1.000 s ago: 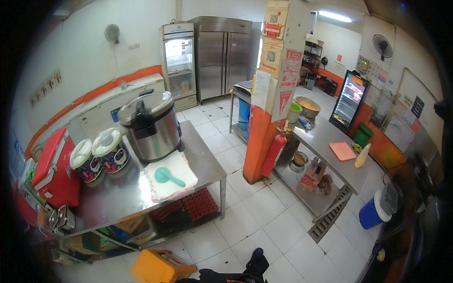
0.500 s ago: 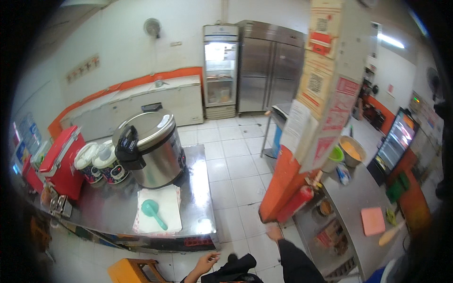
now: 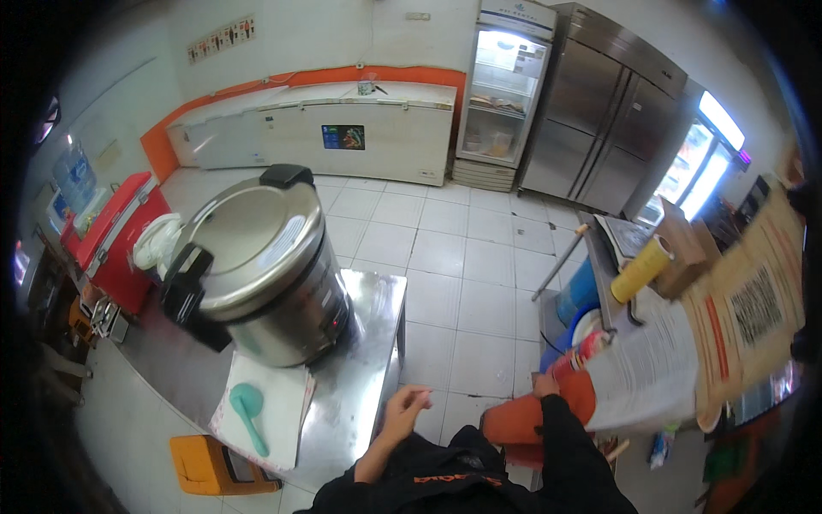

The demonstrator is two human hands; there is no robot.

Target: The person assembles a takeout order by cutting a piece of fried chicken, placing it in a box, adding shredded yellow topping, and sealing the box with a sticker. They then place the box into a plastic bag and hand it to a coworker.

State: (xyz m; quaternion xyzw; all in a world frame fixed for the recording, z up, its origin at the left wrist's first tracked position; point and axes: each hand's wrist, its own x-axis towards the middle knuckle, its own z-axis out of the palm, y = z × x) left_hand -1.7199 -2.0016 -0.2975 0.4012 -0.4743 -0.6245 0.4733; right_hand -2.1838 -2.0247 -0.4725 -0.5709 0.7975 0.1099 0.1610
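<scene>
Head view: my left hand (image 3: 406, 409) hangs half-curled, empty, beside the worktop (image 3: 364, 377) edge; swinging could knock the cooker (image 3: 257, 265); right grip unclear.

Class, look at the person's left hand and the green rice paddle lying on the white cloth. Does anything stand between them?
Nothing visible does. The left hand hangs empty by the steel table's near corner, and only bare tabletop and white cloth lie between it and the green rice paddle. The big rice cooker stands behind the paddle.
</scene>
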